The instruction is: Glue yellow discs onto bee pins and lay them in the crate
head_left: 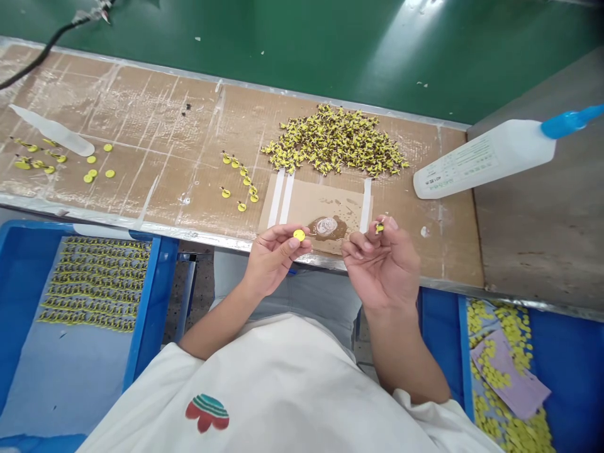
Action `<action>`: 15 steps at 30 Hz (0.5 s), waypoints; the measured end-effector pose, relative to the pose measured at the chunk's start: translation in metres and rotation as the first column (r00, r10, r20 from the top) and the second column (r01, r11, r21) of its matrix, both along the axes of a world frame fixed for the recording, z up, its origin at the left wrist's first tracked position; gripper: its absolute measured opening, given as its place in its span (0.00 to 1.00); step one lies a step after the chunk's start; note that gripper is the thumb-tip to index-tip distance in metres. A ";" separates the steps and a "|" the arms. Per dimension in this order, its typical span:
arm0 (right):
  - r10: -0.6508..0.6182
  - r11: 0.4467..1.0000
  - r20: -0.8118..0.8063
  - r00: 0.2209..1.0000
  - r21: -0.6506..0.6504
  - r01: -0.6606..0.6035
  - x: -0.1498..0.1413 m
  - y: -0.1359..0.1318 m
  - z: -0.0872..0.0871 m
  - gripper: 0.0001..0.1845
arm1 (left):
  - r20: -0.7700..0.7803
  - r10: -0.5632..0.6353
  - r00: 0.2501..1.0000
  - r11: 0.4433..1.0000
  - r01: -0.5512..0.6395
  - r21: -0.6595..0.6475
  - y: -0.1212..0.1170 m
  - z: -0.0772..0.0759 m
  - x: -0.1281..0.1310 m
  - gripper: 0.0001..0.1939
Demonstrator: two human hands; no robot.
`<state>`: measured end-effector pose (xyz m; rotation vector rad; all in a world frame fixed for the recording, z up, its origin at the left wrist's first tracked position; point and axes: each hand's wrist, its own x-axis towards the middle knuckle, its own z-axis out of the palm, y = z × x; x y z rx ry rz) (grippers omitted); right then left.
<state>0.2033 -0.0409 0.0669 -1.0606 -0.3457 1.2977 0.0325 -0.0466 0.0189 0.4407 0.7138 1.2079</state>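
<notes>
Between the thumb and fingers of my left hand [276, 258] is a small round yellow disc [299, 235], its flat face turned up. My right hand [384, 264] pinches a tiny yellow-and-black figure [379, 227] at its fingertips. The two hands are apart, at the front edge of the table. Between them a wet brown patch with a whitish blob of glue [326, 226] lies on a cardboard sheet [306, 198] held down with white tape. Behind the sheet rises a big heap of small yellow-and-black figures [335, 141].
Several figures on discs [242, 206] stand left of the sheet. Loose yellow discs [110, 173] lie by a white nozzle bottle [56, 131]. A blue-capped bottle [486, 157] leans at the right. Blue trays hold rows of pieces [94, 283] and yellow discs [523, 428].
</notes>
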 end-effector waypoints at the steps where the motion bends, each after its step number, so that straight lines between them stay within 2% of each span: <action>1: -0.086 0.996 0.096 0.992 0.045 0.082 -0.001 0.001 -0.005 0.12 | -0.001 0.008 1.000 1.000 -0.008 0.000 0.001 0.000 -0.001 0.13; 3: -0.295 0.953 0.311 0.904 0.172 0.251 -0.005 0.004 -0.019 0.12 | -0.010 0.031 0.999 1.000 -0.031 0.003 0.002 0.000 -0.003 0.13; 5: -0.414 0.908 0.483 0.771 0.281 0.312 -0.007 0.006 -0.035 0.12 | -0.017 0.055 0.998 0.998 -0.055 0.007 0.004 -0.001 -0.005 0.13; 7: -0.395 0.916 0.593 0.702 0.307 0.256 -0.008 0.007 -0.051 0.11 | -0.018 0.068 0.998 0.998 -0.068 0.010 0.004 -0.001 -0.006 0.13; 10: -0.351 0.932 0.666 0.658 0.320 0.172 -0.008 0.007 -0.067 0.11 | -0.004 0.065 0.998 0.998 -0.065 0.019 0.004 -0.002 -0.007 0.13; 15: -0.344 0.937 0.727 0.594 0.308 0.165 -0.007 0.007 -0.075 0.12 | -0.008 0.062 0.998 0.998 -0.062 0.018 0.004 -0.002 -0.007 0.12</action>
